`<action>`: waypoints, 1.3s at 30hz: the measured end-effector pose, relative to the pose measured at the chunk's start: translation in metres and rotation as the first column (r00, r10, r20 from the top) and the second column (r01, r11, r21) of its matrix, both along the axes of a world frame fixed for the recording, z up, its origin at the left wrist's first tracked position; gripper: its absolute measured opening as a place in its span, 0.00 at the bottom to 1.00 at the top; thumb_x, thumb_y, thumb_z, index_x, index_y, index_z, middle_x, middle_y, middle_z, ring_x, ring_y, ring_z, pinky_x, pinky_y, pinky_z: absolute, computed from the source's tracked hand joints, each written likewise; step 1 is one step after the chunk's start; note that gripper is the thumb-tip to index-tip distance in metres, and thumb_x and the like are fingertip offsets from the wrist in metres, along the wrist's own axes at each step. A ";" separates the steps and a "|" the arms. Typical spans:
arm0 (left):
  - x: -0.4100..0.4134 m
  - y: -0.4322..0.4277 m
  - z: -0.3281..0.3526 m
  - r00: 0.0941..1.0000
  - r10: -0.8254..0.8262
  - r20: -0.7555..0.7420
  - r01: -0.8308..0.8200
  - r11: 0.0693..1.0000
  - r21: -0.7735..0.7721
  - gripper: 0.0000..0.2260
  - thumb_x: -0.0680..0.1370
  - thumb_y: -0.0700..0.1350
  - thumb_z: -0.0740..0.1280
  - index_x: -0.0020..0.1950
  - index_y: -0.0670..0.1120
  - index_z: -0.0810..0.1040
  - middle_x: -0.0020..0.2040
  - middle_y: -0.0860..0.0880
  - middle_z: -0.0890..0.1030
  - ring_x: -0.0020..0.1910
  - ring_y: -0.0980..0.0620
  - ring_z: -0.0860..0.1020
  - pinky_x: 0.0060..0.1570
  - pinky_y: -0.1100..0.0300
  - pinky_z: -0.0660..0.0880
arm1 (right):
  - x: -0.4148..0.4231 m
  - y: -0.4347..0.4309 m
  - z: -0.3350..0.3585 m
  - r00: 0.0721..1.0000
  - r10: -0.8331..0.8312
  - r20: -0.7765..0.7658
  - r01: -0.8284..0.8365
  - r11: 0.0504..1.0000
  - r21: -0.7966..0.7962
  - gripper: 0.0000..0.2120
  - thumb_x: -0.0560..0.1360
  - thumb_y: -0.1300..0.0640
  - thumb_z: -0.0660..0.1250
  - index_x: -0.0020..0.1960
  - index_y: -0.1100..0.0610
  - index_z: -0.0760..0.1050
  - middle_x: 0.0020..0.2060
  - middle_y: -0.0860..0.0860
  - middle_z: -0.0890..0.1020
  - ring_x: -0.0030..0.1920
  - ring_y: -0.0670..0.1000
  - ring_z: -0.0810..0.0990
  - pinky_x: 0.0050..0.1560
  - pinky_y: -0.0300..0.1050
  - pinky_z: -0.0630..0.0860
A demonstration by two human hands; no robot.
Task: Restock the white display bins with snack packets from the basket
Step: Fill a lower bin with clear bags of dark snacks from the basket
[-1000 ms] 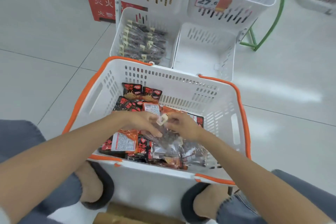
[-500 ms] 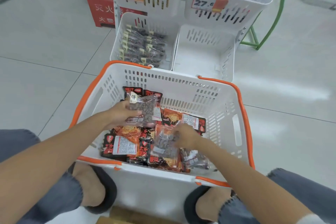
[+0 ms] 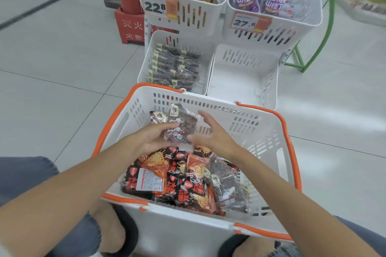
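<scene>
A white basket with orange handles (image 3: 269, 137) sits on the floor in front of me, holding red-and-black snack packets (image 3: 167, 179) and clear packets of dark snacks (image 3: 227, 185). My left hand (image 3: 154, 137) grips clear packets of dark snacks (image 3: 181, 125) above the basket's far half. My right hand (image 3: 211, 131) is beside those packets with fingers spread, touching their right edge. Beyond the basket stand two low white display bins: the left bin (image 3: 146, 64) holds several clear dark packets, the right bin (image 3: 244, 77) has nothing in it.
Two upper white bins carry price tags: one marked 22.8 (image 3: 198, 14) with beige and orange packets, one marked 27.6 (image 3: 292, 25) with purple packets. A red fire-extinguisher stand (image 3: 129, 27) is at the back left. A green frame (image 3: 313, 52) stands at the right. My knees and slippers flank the basket.
My left hand lifted its clear packets higher toward the basket's far side. My right hand left the pile at the near right and rose to meet those packets.
</scene>
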State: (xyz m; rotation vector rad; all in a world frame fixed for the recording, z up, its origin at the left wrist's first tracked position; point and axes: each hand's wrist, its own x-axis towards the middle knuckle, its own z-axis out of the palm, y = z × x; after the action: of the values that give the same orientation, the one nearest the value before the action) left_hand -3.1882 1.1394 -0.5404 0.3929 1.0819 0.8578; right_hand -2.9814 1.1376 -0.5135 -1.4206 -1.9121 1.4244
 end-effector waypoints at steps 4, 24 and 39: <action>0.004 0.004 0.005 0.993 -0.058 -0.101 0.069 0.992 0.104 0.36 0.68 0.37 0.77 0.71 0.43 0.65 0.62 0.41 0.80 0.55 0.46 0.82 0.41 0.55 0.81 | 0.000 0.010 -0.014 0.975 -0.209 -0.074 0.199 0.972 -0.127 0.34 0.72 0.47 0.73 0.72 0.55 0.62 0.66 0.51 0.74 0.63 0.52 0.76 0.58 0.47 0.77; -0.094 0.218 0.029 0.540 0.329 -0.774 0.242 0.821 0.518 0.34 0.71 0.52 0.76 0.74 0.52 0.65 0.63 0.52 0.74 0.65 0.52 0.70 0.63 0.56 0.69 | -0.129 0.238 0.004 0.887 -0.390 -0.249 0.399 0.917 -0.016 0.26 0.74 0.53 0.73 0.69 0.52 0.68 0.51 0.46 0.77 0.49 0.45 0.79 0.49 0.40 0.77; -0.138 0.221 -0.061 0.149 0.319 -0.936 0.457 0.817 0.351 0.40 0.76 0.58 0.68 0.81 0.52 0.49 0.81 0.50 0.51 0.78 0.46 0.53 0.73 0.47 0.56 | -0.170 0.272 -0.055 0.935 -0.331 0.129 0.305 0.934 0.186 0.45 0.74 0.48 0.72 0.80 0.51 0.46 0.77 0.53 0.55 0.73 0.56 0.65 0.70 0.54 0.68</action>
State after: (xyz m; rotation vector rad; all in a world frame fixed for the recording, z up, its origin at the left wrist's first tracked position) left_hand -3.3258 1.3606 -0.6011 1.7929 2.0172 0.7604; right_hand -3.1513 1.4100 -0.5685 -1.7127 -1.7390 1.0082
